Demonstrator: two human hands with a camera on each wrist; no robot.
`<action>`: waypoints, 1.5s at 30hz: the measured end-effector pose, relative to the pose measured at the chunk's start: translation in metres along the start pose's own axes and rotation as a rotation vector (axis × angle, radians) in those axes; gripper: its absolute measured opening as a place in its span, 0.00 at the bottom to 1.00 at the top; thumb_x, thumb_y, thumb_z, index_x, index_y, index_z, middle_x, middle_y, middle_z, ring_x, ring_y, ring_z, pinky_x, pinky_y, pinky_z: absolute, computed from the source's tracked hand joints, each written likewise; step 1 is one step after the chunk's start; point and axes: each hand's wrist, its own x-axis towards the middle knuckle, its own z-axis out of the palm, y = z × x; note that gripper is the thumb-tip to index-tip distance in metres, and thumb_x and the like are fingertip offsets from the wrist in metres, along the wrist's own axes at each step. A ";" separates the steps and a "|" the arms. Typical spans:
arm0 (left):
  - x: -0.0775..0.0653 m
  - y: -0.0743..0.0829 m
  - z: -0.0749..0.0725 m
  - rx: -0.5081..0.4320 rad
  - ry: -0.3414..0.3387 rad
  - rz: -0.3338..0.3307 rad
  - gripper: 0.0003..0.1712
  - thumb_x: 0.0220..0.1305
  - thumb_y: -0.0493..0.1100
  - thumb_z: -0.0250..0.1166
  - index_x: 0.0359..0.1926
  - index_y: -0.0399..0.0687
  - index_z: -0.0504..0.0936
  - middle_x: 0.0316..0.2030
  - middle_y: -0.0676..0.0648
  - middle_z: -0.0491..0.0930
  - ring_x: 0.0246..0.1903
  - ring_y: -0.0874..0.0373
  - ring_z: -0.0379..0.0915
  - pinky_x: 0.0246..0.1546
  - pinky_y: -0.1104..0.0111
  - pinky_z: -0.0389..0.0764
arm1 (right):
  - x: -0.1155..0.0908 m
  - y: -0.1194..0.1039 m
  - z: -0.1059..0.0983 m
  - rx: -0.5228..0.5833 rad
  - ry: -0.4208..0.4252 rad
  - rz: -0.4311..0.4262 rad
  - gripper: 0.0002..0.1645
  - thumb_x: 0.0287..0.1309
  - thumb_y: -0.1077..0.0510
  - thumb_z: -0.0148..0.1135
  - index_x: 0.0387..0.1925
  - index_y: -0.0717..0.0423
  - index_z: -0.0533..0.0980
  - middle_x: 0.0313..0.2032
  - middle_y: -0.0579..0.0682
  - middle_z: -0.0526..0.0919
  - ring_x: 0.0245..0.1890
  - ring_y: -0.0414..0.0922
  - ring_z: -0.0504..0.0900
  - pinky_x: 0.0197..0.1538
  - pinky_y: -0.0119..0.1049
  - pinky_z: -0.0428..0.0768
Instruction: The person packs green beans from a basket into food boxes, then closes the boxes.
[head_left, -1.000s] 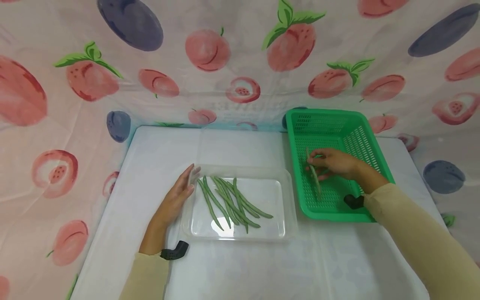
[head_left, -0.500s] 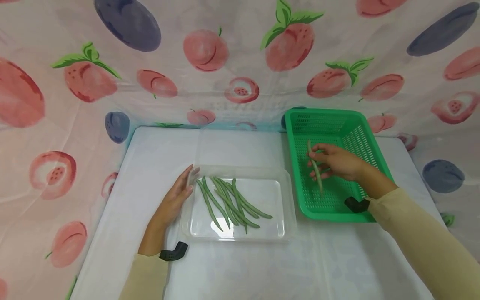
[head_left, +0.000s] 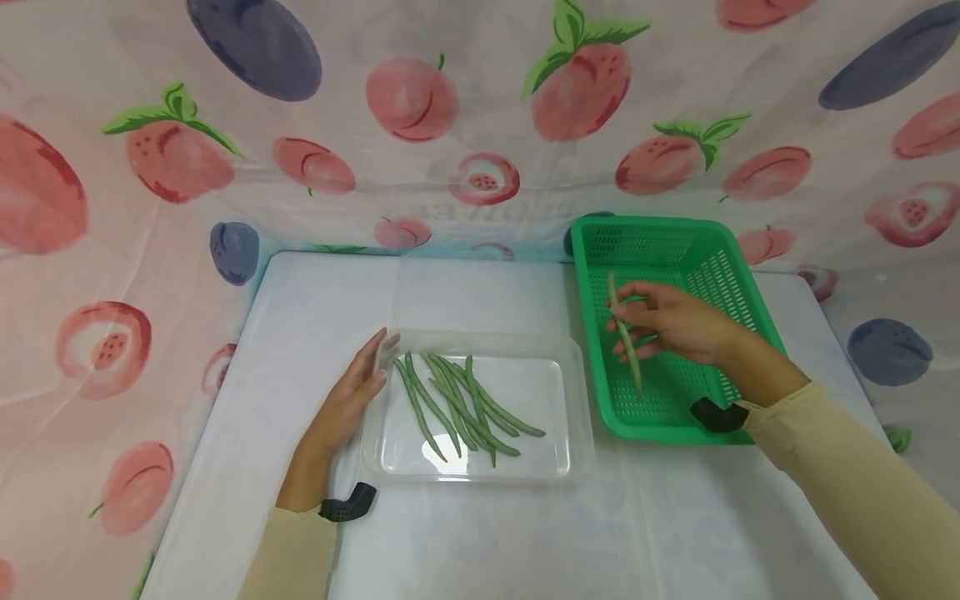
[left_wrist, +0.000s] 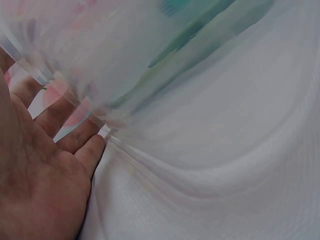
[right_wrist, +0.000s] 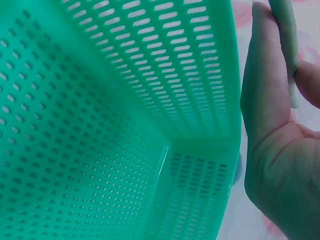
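In the head view my right hand (head_left: 682,325) pinches one green bean (head_left: 630,358) between thumb and fingers, over the left part of a green plastic basket (head_left: 675,434). The right wrist view shows that bean (right_wrist: 286,30) lying along the fingers, with the thumb against it. My left hand (head_left: 352,396) rests against the left wall of a clear plastic container (head_left: 536,392), fingers fairly straight along its upper left corner. Several green beans (head_left: 468,404) lie slanted inside the container. From the left wrist, the left hand's fingers (left_wrist: 90,155) touch the container's side.
Both containers stand side by side on a white-covered table (head_left: 510,542), the basket to the right. Behind the table hangs a fruit-print cloth (head_left: 547,175), which also runs along both sides. A black wrist device (head_left: 348,502) sits on the left wrist.
My right hand, pinching the bean, has risen slightly and shifted a little within the basket area. The left hand, the container and its beans stay as they were.
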 end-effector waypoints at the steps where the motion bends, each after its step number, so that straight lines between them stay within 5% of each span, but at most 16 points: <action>1: 0.000 0.000 0.000 0.001 -0.001 -0.001 0.36 0.79 0.40 0.48 0.82 0.54 0.47 0.81 0.47 0.51 0.82 0.44 0.36 0.73 0.33 0.47 | 0.000 -0.001 0.002 0.000 -0.005 -0.004 0.25 0.78 0.51 0.52 0.62 0.63 0.59 0.46 0.52 0.80 0.40 0.50 0.88 0.45 0.48 0.88; 18: 0.001 0.002 0.000 0.029 0.030 -0.018 0.36 0.79 0.40 0.49 0.82 0.62 0.50 0.81 0.45 0.51 0.82 0.45 0.36 0.76 0.36 0.43 | 0.004 -0.017 0.046 0.063 -0.086 -0.053 0.14 0.77 0.55 0.54 0.55 0.58 0.66 0.40 0.52 0.82 0.33 0.49 0.88 0.43 0.58 0.87; 45: 0.000 0.002 -0.001 0.015 0.025 -0.038 0.36 0.79 0.39 0.48 0.82 0.61 0.50 0.81 0.46 0.50 0.82 0.44 0.36 0.75 0.34 0.45 | 0.022 -0.030 0.100 0.059 -0.122 -0.009 0.18 0.76 0.55 0.56 0.57 0.60 0.65 0.41 0.52 0.84 0.33 0.50 0.89 0.39 0.48 0.89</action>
